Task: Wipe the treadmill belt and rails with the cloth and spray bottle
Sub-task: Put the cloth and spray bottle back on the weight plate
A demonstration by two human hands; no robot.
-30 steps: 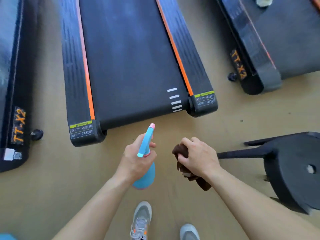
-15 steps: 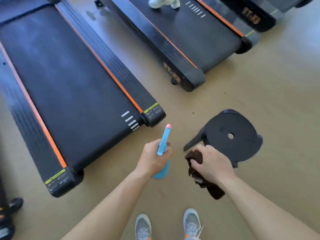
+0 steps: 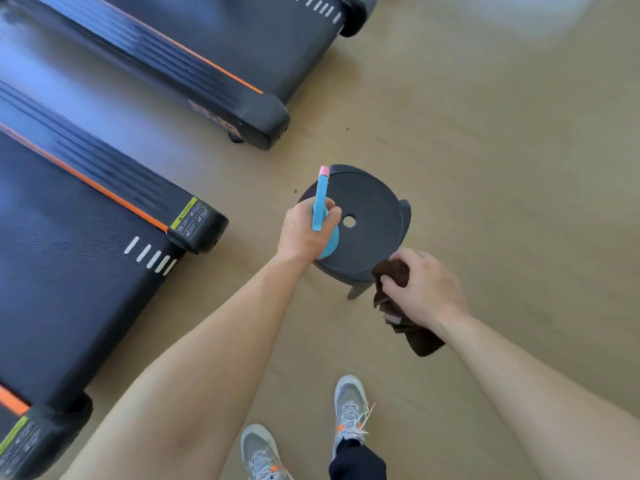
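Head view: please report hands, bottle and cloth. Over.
Left hand grips spray bottle, over black stool. Right hand grips brown cloth. Treadmill belt off to the left, neither hand touching it.

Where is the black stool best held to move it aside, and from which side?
Take the black stool by its seat rim, from above on the far right: the flat round seat faces up, and that edge looks free to hook the fingers under.

There are two treadmills, a near treadmill (image 3: 69, 289) and a far treadmill (image 3: 259, 39). One stool (image 3: 370, 199), one bottle (image 3: 320, 199), one cloth (image 3: 424, 341). Two hands: left hand (image 3: 303, 233), right hand (image 3: 427, 289). Two shoes: left shoe (image 3: 263, 452), right shoe (image 3: 351, 403).
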